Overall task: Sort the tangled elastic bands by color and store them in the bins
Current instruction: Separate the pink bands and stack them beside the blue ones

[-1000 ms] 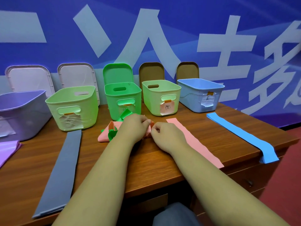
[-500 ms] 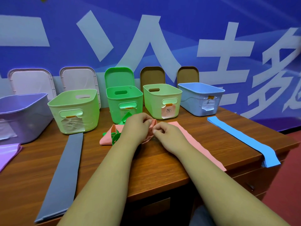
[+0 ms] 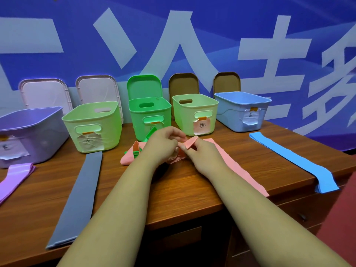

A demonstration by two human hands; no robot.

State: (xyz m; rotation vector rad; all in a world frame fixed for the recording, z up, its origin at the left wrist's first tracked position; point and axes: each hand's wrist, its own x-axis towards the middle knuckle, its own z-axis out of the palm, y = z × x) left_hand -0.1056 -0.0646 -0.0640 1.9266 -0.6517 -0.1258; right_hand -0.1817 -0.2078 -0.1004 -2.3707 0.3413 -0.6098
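At the tabletop's [image 3: 173,191] front edge, right of centre, the pink band's [image 3: 234,166] free tail ends. It lies flat, with its long axis running diagonally back-left toward mid-tabletop.

The knot is mid-tabletop. The left hand [image 3: 161,146] is curled round the bunched part. The right hand [image 3: 205,154] pinches a raised pink fold just beside it, thumb and forefinger closed on the fold. The green band [image 3: 137,153] threads through the pink on the knot's left side and is partly hidden by the left hand.

Suggest pinning the bunch with the left hand and feeding the pinched fold back through the loop. Don't haul along the band's axis; it's stretchy and that likely tightens the knot.

At the back edge, the pale green bin [image 3: 183,122] has a pinkish label, so it's probably for pink. The bright green bin [image 3: 138,124] beside it is probably for green.
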